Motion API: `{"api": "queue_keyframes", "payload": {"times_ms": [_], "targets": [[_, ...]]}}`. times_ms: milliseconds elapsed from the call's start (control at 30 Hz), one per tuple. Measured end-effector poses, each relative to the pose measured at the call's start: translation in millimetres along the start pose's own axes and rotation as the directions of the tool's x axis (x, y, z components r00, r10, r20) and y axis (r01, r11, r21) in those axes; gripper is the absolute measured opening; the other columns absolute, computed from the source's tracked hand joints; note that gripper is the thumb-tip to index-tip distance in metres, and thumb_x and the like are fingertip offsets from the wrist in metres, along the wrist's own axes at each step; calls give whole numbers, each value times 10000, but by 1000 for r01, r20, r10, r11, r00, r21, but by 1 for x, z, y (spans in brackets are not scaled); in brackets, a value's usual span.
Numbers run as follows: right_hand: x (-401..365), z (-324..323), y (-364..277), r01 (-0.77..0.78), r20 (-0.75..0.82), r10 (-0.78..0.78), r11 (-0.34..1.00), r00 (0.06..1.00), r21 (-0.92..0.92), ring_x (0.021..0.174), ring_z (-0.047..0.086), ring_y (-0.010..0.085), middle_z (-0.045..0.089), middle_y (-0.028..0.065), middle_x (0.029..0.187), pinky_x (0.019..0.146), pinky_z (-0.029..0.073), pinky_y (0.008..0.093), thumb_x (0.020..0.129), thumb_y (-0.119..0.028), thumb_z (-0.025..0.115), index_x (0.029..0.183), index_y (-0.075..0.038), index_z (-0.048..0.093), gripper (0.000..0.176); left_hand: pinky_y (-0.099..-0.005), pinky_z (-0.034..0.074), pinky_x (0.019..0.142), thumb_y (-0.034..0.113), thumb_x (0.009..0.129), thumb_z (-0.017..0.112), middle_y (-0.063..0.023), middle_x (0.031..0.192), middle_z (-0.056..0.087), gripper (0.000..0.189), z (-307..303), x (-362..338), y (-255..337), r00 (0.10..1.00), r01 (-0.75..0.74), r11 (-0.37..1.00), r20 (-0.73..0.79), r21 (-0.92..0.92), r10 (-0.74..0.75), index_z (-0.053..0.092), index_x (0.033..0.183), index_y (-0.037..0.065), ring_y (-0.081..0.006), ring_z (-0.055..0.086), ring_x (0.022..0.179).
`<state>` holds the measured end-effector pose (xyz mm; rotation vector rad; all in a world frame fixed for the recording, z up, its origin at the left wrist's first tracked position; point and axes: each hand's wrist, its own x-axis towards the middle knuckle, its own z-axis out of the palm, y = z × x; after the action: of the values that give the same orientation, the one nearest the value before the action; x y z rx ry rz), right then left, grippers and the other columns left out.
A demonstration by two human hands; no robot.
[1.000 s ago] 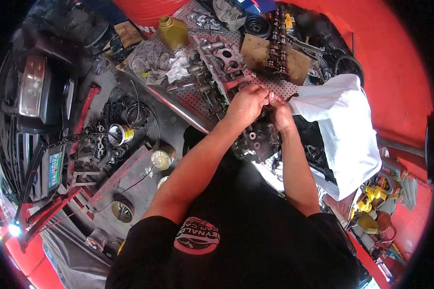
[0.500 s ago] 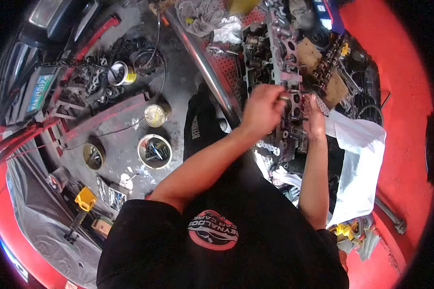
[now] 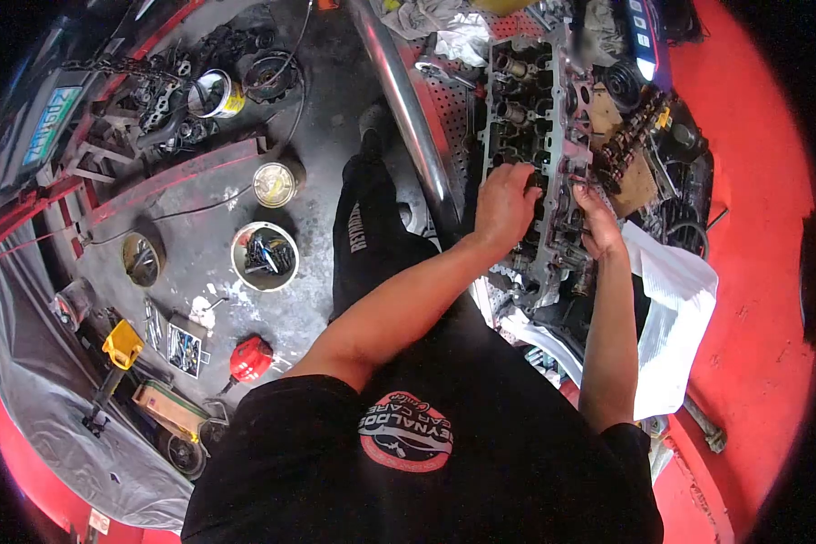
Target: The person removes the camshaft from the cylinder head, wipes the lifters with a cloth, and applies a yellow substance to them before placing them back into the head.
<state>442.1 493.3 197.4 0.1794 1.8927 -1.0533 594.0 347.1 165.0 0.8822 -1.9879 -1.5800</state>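
Note:
A grey metal engine cylinder head (image 3: 562, 127) lies lengthwise in front of me, with rows of round bores and valve parts on its top. Over its left half is my left hand (image 3: 506, 210), fingers curled down among the parts; whatever they grip is hidden. My right hand (image 3: 598, 222) rests against the right side of the cylinder head, thumb along the edge and fingers bent around the side. Their tips are partly out of sight.
At right lie a camshaft (image 3: 630, 145), cardboard (image 3: 637, 186) and a white sheet (image 3: 675, 317). A shiny metal tube (image 3: 408, 109) runs along the left. On the floor stand a bucket of tools (image 3: 267, 257), a can (image 3: 276, 184) and a red cap-like object (image 3: 251, 359).
My left hand has lowered from above the cylinder head into its parts; the small round piece seen in it is now hidden. My right hand has turned from flat to bent. The view has shifted.

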Motion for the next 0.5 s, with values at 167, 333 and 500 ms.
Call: {"api": "queue_keyframes", "payload": {"times_ms": [167,333,500], "targets": [[-2,7,2,62,32,-63,998,998,26,1300,361,216,430,78,1413,1085,244,370,908,-415,588,1397,-96,417,609,-427,487,766,96,758,719,-181,940,622,328,-2,-1,-1,998,23,1000,58,-3,-23,618,1059,13,-369,603,866],[-21,22,-13,78,-97,-86,993,992,-91,1319,338,235,432,94,1407,1098,222,371,912,-424,582,1389,-58,412,625,-434,489,777,115,783,696,-188,945,621,326,4,1,-2,999,-12,1000,52,3,12,624,1082,6,-375,604,876],[-2,7,3,105,15,-105,994,994,3,1313,347,231,441,100,1394,1098,223,371,917,-420,580,1382,-42,414,622,-437,488,798,109,795,674,-203,965,618,316,2,0,0,998,-7,999,59,34,5,628,1085,-8,-383,603,894]]}}
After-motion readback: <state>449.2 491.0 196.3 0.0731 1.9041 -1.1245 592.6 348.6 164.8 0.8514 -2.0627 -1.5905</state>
